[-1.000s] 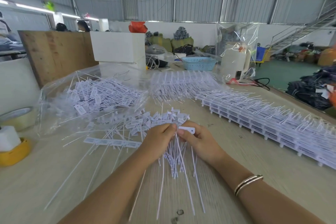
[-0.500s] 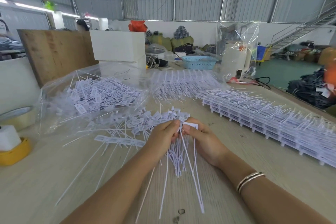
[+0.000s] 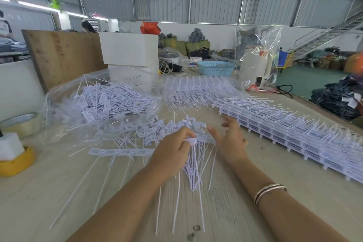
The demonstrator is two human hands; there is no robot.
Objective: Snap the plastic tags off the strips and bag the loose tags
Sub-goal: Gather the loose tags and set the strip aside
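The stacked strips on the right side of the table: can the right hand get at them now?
Probably yes. The right hand is open and holds nothing, and the stacked strips lie just beside it on the table, with nothing between them.

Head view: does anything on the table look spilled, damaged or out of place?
Nothing looks damaged. The loose tags lie scattered on the table in front of the clear bag, not inside it, which fits the unfinished bagging. The stacked strips lie in an orderly row.
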